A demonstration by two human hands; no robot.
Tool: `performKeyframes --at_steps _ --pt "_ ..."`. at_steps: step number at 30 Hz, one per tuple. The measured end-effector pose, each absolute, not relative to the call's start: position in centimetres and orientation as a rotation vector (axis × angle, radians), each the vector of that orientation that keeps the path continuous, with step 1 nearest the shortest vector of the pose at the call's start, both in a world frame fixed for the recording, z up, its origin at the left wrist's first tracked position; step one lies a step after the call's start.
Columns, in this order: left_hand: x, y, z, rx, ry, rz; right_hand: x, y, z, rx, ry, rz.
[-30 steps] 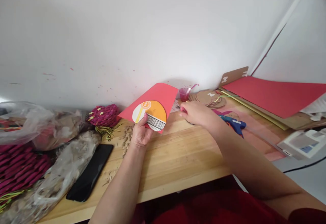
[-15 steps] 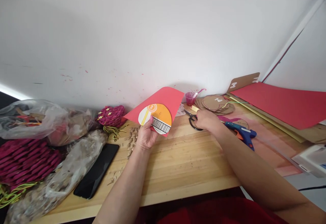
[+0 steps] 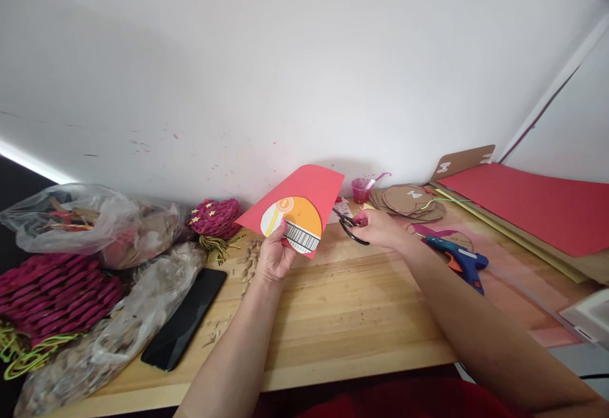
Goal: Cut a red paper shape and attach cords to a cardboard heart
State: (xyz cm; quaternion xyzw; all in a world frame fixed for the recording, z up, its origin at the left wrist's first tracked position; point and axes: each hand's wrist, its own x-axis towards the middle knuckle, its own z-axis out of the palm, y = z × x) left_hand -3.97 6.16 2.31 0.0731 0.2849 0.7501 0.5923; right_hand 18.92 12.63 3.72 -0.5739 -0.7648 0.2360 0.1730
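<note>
My left hand [image 3: 277,256] pinches a round disc [image 3: 304,215], orange and white with a barcode-like striped band, against a sheet of red paper [image 3: 323,183]. The thumb lies over the disc's lower edge, and the paper sticks out behind it up and to the left. My right hand [image 3: 378,228] is closed on the black-handled scissors [image 3: 349,231], whose blades point left toward the red paper. A small gap seems to part the blade tips from the paper's right edge. Some of the right fingers are hidden behind the hand.
A blue glue gun [image 3: 459,256] lies right of my right forearm. Behind stand a pink cup [image 3: 361,191] and stacked cardboard discs [image 3: 404,199]. Large red sheets [image 3: 537,199] lie at right. On the left are a black phone [image 3: 185,320], peanuts [image 3: 250,259], plastic bags [image 3: 71,202] and magenta woven pieces [image 3: 61,297].
My right hand has lifted the scissors a little from the table, blades toward the red paper. The left hand keeps its hold on the disc and paper. The view has shifted slightly.
</note>
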Motion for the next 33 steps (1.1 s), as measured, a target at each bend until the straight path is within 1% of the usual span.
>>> performKeyframes --at_steps 3,6,10,15,17,26,29,33 --pt "-3.8 5.9 2.4 0.176 0.636 1.716 18.2 12.3 3.6 -1.540 -2.105 0.762" --pt "-3.3 5.6 2.5 0.169 0.644 1.654 17.6 12.0 3.1 -1.479 -2.136 0.751" --pt "-2.5 5.3 2.6 0.160 0.671 1.594 17.4 11.9 2.7 -1.393 -2.170 0.602" --pt "-2.4 5.4 2.4 0.157 0.716 1.587 18.1 11.9 3.5 -1.369 -2.033 0.328" --pt "-2.5 5.5 2.2 0.165 0.733 1.585 18.4 12.0 3.6 -1.389 -1.982 0.269" --pt "-2.8 5.9 2.1 0.154 0.770 1.630 18.5 13.3 1.5 -1.268 -1.761 0.308" --pt "-2.9 5.7 2.1 0.181 0.719 1.621 18.5 13.5 1.4 -1.327 -1.804 0.328" --pt "-3.0 5.4 2.0 0.215 0.674 1.578 18.7 13.4 1.6 -1.420 -2.015 0.324"
